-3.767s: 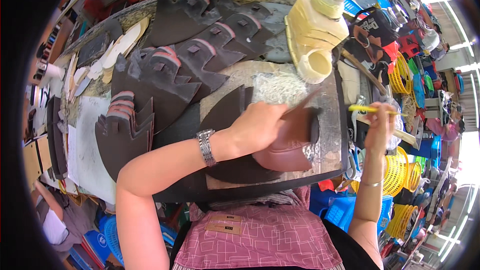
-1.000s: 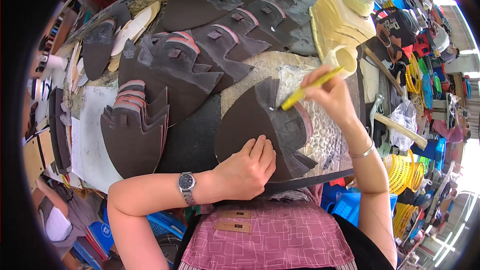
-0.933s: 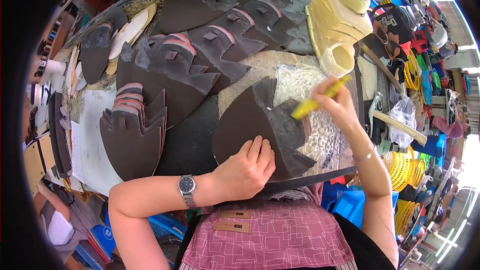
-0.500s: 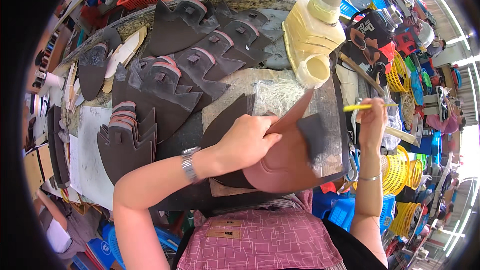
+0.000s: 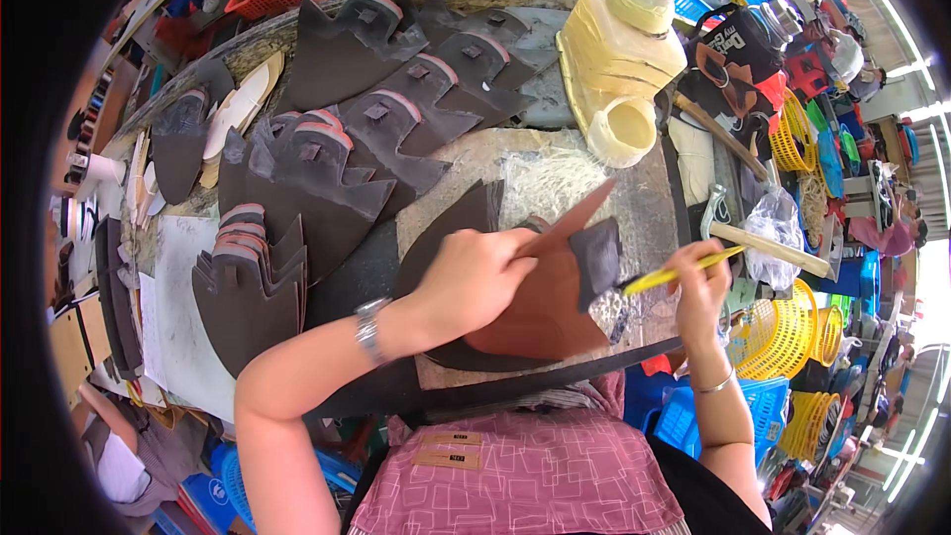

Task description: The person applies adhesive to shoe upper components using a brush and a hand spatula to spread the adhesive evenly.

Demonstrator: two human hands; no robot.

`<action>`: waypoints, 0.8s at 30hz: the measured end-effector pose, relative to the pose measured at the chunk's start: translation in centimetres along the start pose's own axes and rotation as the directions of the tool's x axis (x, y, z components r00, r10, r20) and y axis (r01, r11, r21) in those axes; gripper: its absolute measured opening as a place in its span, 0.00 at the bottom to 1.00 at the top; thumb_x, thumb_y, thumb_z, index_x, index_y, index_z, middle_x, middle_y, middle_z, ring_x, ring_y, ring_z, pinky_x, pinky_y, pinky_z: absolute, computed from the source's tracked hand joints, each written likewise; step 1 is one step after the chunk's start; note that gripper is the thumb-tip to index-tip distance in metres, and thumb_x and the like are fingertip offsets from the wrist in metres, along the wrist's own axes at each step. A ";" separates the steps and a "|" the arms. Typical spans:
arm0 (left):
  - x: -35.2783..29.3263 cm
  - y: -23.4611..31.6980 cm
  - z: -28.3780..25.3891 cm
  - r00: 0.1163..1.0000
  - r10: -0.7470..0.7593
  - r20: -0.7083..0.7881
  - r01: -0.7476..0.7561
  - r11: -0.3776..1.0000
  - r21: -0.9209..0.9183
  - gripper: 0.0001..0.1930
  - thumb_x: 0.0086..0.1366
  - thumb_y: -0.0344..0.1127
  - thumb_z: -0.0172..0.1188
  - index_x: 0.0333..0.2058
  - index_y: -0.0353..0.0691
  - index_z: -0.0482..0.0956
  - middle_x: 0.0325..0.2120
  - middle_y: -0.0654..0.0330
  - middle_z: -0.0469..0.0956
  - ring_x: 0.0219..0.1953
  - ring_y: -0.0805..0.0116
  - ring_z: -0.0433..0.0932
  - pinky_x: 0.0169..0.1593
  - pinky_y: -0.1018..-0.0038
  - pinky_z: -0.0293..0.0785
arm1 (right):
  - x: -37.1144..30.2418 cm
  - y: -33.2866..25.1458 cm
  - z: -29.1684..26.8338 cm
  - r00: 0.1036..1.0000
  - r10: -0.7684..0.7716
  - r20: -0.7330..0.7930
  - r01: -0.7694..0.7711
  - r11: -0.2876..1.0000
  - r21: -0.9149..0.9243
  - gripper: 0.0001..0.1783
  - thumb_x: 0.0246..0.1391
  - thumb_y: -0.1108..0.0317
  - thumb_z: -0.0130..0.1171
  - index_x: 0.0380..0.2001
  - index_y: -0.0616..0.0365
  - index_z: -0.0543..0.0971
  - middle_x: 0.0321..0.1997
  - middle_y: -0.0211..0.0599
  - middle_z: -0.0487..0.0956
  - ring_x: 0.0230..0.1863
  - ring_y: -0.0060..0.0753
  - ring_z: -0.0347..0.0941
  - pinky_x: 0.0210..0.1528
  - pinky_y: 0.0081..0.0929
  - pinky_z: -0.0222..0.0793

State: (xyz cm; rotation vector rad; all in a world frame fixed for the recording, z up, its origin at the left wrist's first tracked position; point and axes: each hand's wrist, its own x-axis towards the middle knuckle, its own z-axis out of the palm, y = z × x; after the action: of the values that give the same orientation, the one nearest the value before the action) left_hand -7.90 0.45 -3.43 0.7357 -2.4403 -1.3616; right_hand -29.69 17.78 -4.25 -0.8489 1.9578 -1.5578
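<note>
My left hand [image 5: 474, 277] pinches the raised edge of a reddish-brown leather piece [image 5: 543, 312], which is folded up at its far side. On that piece's right end lies a dark grey patch [image 5: 597, 256]. My right hand [image 5: 703, 287] grips a slim yellow stick-like tool [image 5: 654, 280]; its dark tip is beside the patch, and I cannot tell whether they touch. Beneath the leather sit dark shoe-upper pieces [image 5: 436, 248] on a worn board [image 5: 649, 228]. Just beyond stands a cream, crusted container [image 5: 619, 64] with an open round mouth.
Several dark shoe-upper pieces [image 5: 337, 54] with pink edges spread across the table's left and far side, one stack [image 5: 248, 297] nearer me. A hammer [image 5: 768, 246] and a clear plastic bag [image 5: 773, 213] lie at right. Yellow baskets [image 5: 768, 337] stand below the table's right side.
My right hand has come down and left with the yellow tool, whose tip now points at the dark patch. The leather piece has tilted and shifted slightly left under my left hand.
</note>
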 end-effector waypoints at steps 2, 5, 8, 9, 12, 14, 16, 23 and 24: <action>-2.3 2.2 -5.1 0.950 0.094 -0.298 -0.053 0.988 0.144 0.11 0.56 0.34 0.55 0.37 0.36 0.76 0.22 0.50 0.76 0.21 0.55 0.75 0.29 0.70 0.71 | 2.2 -1.8 0.0 0.973 -0.083 -0.216 0.130 0.968 0.213 0.06 0.54 0.70 0.49 0.26 0.60 0.68 0.24 0.33 0.73 0.20 0.19 0.67 0.23 0.14 0.63; -5.4 -1.2 -14.0 0.624 0.217 -0.751 0.293 0.826 0.482 0.14 0.57 0.28 0.52 0.43 0.37 0.75 0.37 0.51 0.77 0.35 0.57 0.78 0.39 0.72 0.72 | 5.8 -2.5 -0.3 0.954 -0.181 -0.238 0.186 0.982 0.002 0.08 0.55 0.68 0.50 0.33 0.63 0.70 0.26 0.36 0.75 0.23 0.21 0.71 0.25 0.17 0.67; -9.4 -8.3 -24.4 0.780 0.456 -0.429 0.304 0.323 0.896 0.23 0.58 0.26 0.49 0.54 0.42 0.65 0.50 0.51 0.69 0.49 0.57 0.70 0.48 0.70 0.66 | 10.1 -2.6 1.4 0.955 -0.262 -0.138 0.244 0.961 -0.132 0.09 0.54 0.69 0.51 0.34 0.64 0.72 0.25 0.34 0.76 0.22 0.20 0.71 0.26 0.17 0.67; -11.1 -11.2 -27.0 0.781 0.450 -0.434 0.319 0.311 0.895 0.23 0.58 0.26 0.49 0.54 0.42 0.65 0.50 0.51 0.69 0.49 0.57 0.70 0.48 0.70 0.66 | 11.4 -2.5 2.1 0.950 -0.294 -0.104 0.270 0.943 -0.194 0.09 0.54 0.69 0.52 0.33 0.64 0.73 0.24 0.32 0.76 0.21 0.18 0.70 0.26 0.16 0.67; -11.5 -16.5 -27.3 0.900 0.145 -0.412 0.389 0.162 0.907 0.32 0.56 0.32 0.53 0.59 0.44 0.54 0.57 0.51 0.58 0.60 0.52 0.53 0.59 0.62 0.51 | 13.6 -0.8 3.5 0.944 -0.330 0.023 0.326 0.915 -0.236 0.08 0.53 0.69 0.53 0.31 0.64 0.75 0.21 0.29 0.75 0.20 0.15 0.69 0.24 0.14 0.65; -8.5 -13.0 -21.5 0.939 0.227 -0.258 0.160 0.374 0.913 0.29 0.54 0.31 0.55 0.56 0.40 0.60 0.55 0.51 0.60 0.59 0.54 0.55 0.59 0.63 0.52 | 13.6 -0.2 2.9 0.956 -0.294 0.000 0.288 0.939 -0.189 0.08 0.54 0.69 0.52 0.33 0.64 0.74 0.22 0.31 0.76 0.19 0.15 0.68 0.21 0.12 0.64; -5.5 -6.7 -14.2 0.932 0.355 -0.070 -0.176 0.613 0.771 0.22 0.47 0.33 0.58 0.44 0.36 0.71 0.46 0.53 0.69 0.51 0.53 0.65 0.54 0.61 0.61 | 13.6 1.0 0.6 0.985 -0.144 -0.096 0.153 0.984 0.095 0.08 0.55 0.69 0.50 0.33 0.64 0.72 0.22 0.32 0.76 0.19 0.15 0.69 0.20 0.11 0.63; -5.0 -2.8 -2.9 0.722 0.442 0.532 -0.677 0.608 0.415 0.30 0.43 0.50 0.62 0.45 0.42 0.73 0.47 0.53 0.68 0.49 0.56 0.66 0.50 0.61 0.64 | 5.7 -1.8 6.8 0.882 0.104 0.459 -0.093 0.995 -0.048 0.10 0.46 0.65 0.58 0.27 0.59 0.72 0.23 0.31 0.75 0.20 0.16 0.65 0.19 0.14 0.59; -4.8 -3.0 -2.7 0.714 0.448 0.538 -0.685 0.606 0.405 0.30 0.43 0.50 0.62 0.45 0.42 0.73 0.47 0.53 0.68 0.49 0.56 0.66 0.50 0.61 0.64 | 5.8 -1.4 7.6 0.894 0.133 0.429 -0.012 0.962 -0.274 0.12 0.42 0.64 0.61 0.26 0.59 0.72 0.22 0.30 0.74 0.21 0.16 0.65 0.20 0.15 0.58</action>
State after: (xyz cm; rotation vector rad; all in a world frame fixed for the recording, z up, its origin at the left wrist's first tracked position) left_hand -1.73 -0.24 -4.40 -0.3209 -3.0407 -0.5051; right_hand -28.02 8.32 -4.58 -1.1125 1.8463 -0.9565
